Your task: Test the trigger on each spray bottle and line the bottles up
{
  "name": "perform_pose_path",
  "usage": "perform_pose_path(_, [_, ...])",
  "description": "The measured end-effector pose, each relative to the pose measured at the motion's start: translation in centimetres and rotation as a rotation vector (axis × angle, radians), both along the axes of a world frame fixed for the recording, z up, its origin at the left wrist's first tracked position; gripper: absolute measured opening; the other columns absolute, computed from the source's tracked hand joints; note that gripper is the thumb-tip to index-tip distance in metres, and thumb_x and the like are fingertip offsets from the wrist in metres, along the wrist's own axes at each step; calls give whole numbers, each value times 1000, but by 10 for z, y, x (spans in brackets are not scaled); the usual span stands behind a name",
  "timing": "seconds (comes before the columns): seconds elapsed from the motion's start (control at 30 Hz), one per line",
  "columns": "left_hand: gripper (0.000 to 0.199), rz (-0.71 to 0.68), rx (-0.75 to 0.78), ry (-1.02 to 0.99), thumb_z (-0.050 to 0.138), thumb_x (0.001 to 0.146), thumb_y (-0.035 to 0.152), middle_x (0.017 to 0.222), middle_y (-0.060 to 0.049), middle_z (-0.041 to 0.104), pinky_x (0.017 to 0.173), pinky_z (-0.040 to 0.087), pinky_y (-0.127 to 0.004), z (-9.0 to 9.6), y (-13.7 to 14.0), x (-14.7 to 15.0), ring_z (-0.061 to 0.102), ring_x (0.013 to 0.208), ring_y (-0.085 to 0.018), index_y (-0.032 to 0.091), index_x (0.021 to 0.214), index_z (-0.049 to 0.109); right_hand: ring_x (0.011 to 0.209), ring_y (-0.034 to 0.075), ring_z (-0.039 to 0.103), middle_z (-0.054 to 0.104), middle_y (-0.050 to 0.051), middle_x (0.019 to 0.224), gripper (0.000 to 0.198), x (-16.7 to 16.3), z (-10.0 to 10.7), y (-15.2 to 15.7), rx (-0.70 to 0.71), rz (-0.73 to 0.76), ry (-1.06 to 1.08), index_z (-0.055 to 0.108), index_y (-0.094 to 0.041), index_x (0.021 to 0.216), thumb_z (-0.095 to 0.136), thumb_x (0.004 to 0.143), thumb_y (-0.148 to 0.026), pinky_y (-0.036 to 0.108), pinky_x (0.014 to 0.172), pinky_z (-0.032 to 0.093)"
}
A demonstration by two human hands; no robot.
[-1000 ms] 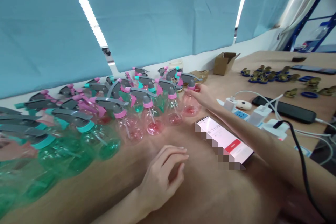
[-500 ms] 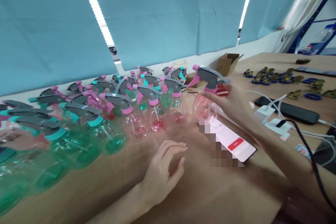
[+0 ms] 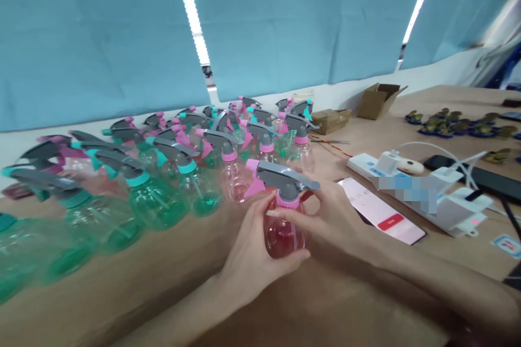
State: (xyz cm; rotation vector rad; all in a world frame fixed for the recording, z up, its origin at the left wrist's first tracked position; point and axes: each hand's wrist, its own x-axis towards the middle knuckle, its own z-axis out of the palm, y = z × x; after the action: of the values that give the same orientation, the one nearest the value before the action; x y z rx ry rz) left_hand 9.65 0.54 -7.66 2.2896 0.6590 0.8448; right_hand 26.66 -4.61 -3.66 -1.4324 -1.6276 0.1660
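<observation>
Both my hands are on a pink spray bottle [image 3: 284,233] with a grey and pink trigger head, upright in front of me. My left hand [image 3: 256,255] wraps round the lower body from the left, its thumb across the near side. At the pink collar, my right hand [image 3: 325,211] grips from the right, fingers partly hidden behind the bottle. Close behind stands another pink spray bottle [image 3: 235,176]. To the left are green spray bottles [image 3: 157,203] with turquoise collars, in rows with several more behind.
A lit phone [image 3: 385,214] lies right of my hands, beside a white power strip [image 3: 419,195] with plugs and cables. Small cardboard boxes [image 3: 380,102] stand near the wall. Several gold and blue pieces [image 3: 448,122] lie at the far right.
My right hand has brought the pink spray bottle left and nearer, from above the phone. My left hand, open before, has closed round its body. The view has shifted right.
</observation>
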Motion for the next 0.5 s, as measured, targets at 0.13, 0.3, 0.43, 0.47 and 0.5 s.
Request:
perform_pose_path(0.13, [74,23,-27,11,76,72,33,139,-12,41,99,36,-59,2,3,-19,42,125,-36,25,133,35,77,22,61,67,3,85,34,-15,6,7,-68,90,-13,61,-22,85,69,72,-53,37,71,48])
perform_pose_path(0.3, [67,-60,-91,32,76,71,26,136,-9,47,98,41,-53,11,4,-45,47,123,-34,24,130,43,82,17,61,63,-1,93,41,-31,26,19,-174,430,142,55,-25,106,75,71,-33,28,68,49])
perform_pose_path(0.43, [69,-54,-61,55,76,69,28,133,-12,50,99,40,-55,15,4,-60,47,122,-36,21,130,44,84,17,62,64,-1,99,49,-49,32,32,-253,602,240,49,-27,123,68,77,-30,29,68,50])
perform_pose_path(0.47, [71,-51,-46,55,77,69,30,134,-12,50,99,39,-56,15,5,-62,47,122,-36,21,131,43,90,18,63,65,0,104,50,-54,31,35,-252,635,277,51,-28,123,69,77,-30,32,72,51])
perform_pose_path(0.5, [73,-58,-37,50,77,69,31,135,-12,49,100,39,-55,14,5,-64,47,123,-36,21,132,41,97,20,63,65,0,110,50,-60,29,37,-237,661,332,52,-29,123,70,76,-29,34,79,52])
